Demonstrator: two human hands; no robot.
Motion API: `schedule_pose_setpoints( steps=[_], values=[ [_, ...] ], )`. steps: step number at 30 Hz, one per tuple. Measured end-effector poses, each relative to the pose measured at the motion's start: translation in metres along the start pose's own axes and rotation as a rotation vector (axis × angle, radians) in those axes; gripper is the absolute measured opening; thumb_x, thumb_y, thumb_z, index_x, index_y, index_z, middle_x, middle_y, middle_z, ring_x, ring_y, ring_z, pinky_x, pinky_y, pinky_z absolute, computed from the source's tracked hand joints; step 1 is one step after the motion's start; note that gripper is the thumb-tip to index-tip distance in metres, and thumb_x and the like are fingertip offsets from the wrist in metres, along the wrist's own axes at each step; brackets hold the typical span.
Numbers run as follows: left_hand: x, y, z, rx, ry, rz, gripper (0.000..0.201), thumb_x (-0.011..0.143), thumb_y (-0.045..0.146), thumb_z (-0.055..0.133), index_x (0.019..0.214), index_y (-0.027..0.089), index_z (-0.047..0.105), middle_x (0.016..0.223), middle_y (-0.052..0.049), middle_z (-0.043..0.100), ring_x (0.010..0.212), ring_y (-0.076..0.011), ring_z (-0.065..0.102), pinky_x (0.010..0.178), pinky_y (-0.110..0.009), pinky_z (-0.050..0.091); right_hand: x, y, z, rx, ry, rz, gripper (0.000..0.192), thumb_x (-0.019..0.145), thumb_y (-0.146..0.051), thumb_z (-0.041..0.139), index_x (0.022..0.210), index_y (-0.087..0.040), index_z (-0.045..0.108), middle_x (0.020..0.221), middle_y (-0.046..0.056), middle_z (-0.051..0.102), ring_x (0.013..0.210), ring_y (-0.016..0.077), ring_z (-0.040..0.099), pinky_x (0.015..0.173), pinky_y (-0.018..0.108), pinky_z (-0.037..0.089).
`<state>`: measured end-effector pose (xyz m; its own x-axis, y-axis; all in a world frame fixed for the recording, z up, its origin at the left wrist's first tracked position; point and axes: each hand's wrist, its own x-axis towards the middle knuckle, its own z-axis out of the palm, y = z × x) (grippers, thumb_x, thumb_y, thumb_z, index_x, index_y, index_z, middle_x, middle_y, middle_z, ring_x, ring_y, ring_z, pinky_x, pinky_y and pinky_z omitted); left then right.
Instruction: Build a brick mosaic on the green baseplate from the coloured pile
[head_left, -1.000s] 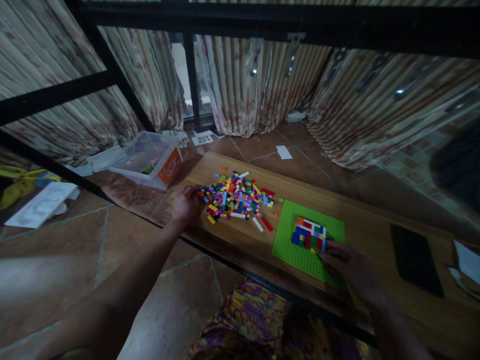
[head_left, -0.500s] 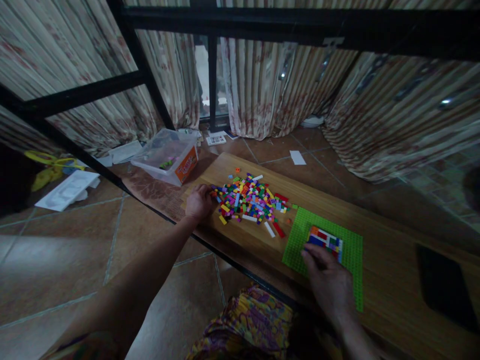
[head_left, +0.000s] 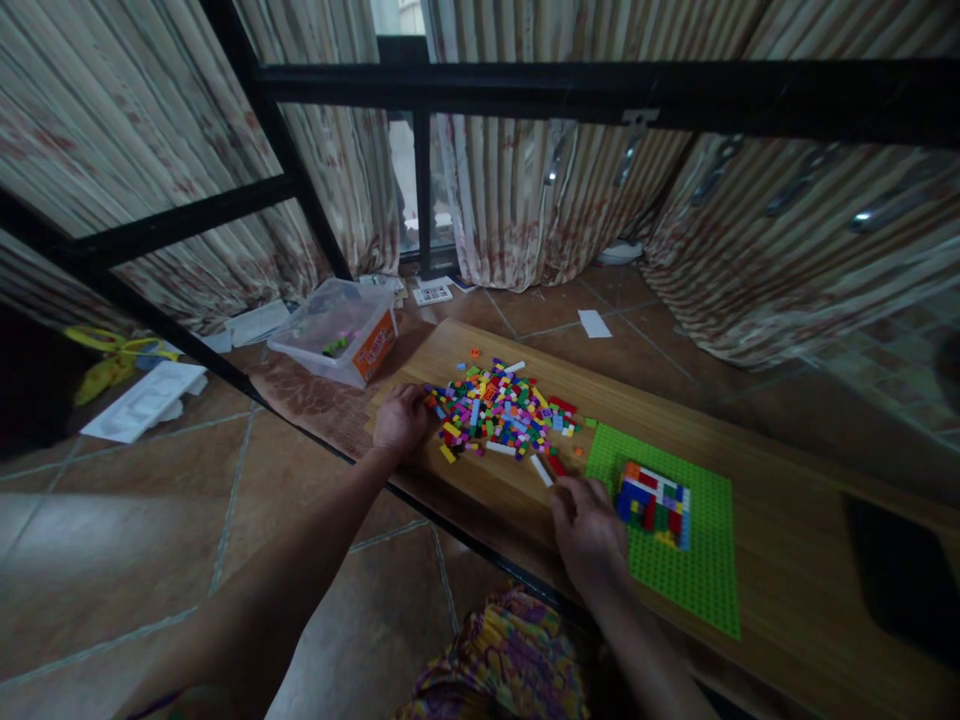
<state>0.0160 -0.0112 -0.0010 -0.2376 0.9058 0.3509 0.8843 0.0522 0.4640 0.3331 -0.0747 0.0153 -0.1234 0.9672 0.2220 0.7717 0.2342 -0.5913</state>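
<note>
A heap of small coloured bricks [head_left: 506,408] lies on the wooden table [head_left: 772,540]. My left hand [head_left: 401,420] rests on the table at the heap's left edge, fingers curled against the bricks; whether it holds one is hidden. A green baseplate [head_left: 701,575] lies to the right with a block of coloured bricks [head_left: 654,497] built on it. My right hand [head_left: 589,530] hovers at the baseplate's left edge, near a white brick [head_left: 541,470] and a red brick [head_left: 556,465], with fingers bent and nothing visibly held.
A clear plastic box [head_left: 337,332] with an orange label stands at the table's left end. A dark flat phone [head_left: 900,575] lies at the far right. Black metal frame bars [head_left: 600,90] cross above. Papers [head_left: 142,400] lie on the tiled floor.
My right hand has moved left, from the built block on the baseplate to the plate's left edge near the loose bricks. My left hand has stayed at the heap.
</note>
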Motion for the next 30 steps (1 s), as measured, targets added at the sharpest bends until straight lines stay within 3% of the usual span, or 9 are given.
schedule_pose_setpoints(
  steps=[4,9,13,21,25,30],
  values=[
    [-0.001,0.001,-0.002,-0.022,-0.059,0.084,0.018,0.079,0.017,0.051,0.090,0.020,0.065,0.103,-0.008,0.068,0.099,-0.0226,0.061,0.092,-0.035,0.049,0.015,-0.003,0.010,-0.014,0.003,-0.083,0.024,0.088,-0.021,0.043,0.096,-0.020,0.066,0.092,0.008,0.064,0.083,0.0216,0.061,0.076,0.035,0.049],
    [-0.001,0.002,-0.004,-0.073,-0.109,0.183,0.016,0.082,0.019,0.051,0.087,0.021,0.065,0.104,-0.007,0.068,0.100,-0.0215,0.062,0.093,-0.035,0.049,0.032,-0.027,0.023,0.065,-0.071,-0.151,0.022,0.090,-0.021,0.046,0.100,-0.019,0.065,0.098,0.009,0.064,0.086,0.0212,0.063,0.079,0.033,0.049],
    [-0.003,0.005,-0.007,-0.094,-0.118,0.218,0.016,0.086,0.029,0.053,0.086,0.021,0.066,0.104,-0.008,0.068,0.100,-0.0216,0.062,0.093,-0.036,0.049,0.055,-0.060,0.042,0.084,-0.138,-0.266,0.020,0.092,-0.021,0.048,0.101,-0.020,0.065,0.101,0.009,0.065,0.093,0.0209,0.062,0.084,0.032,0.047],
    [-0.002,0.003,-0.011,-0.117,-0.121,0.210,0.019,0.084,0.033,0.053,0.091,0.021,0.066,0.105,-0.008,0.068,0.102,-0.0221,0.063,0.093,-0.035,0.050,0.106,-0.133,0.081,-0.154,-0.253,-0.241,0.025,0.093,-0.031,0.054,0.106,-0.013,0.064,0.108,0.015,0.064,0.107,0.0273,0.055,0.091,0.038,0.043],
    [0.004,-0.005,-0.007,-0.119,-0.114,0.220,0.020,0.083,0.032,0.049,0.091,0.023,0.065,0.107,-0.008,0.068,0.103,-0.0226,0.063,0.094,-0.035,0.050,0.118,-0.141,0.090,-0.231,-0.326,-0.228,0.027,0.095,-0.014,0.041,0.105,-0.012,0.066,0.109,0.014,0.066,0.107,0.0259,0.056,0.089,0.038,0.044],
    [0.007,-0.005,-0.007,-0.094,-0.106,0.207,0.021,0.080,0.035,0.051,0.089,0.023,0.064,0.105,-0.008,0.068,0.100,-0.0244,0.064,0.091,-0.036,0.052,0.114,-0.139,0.082,-0.175,-0.290,-0.265,0.028,0.095,-0.015,0.039,0.103,-0.014,0.066,0.108,0.012,0.066,0.104,0.0238,0.057,0.088,0.037,0.045]
  ],
)
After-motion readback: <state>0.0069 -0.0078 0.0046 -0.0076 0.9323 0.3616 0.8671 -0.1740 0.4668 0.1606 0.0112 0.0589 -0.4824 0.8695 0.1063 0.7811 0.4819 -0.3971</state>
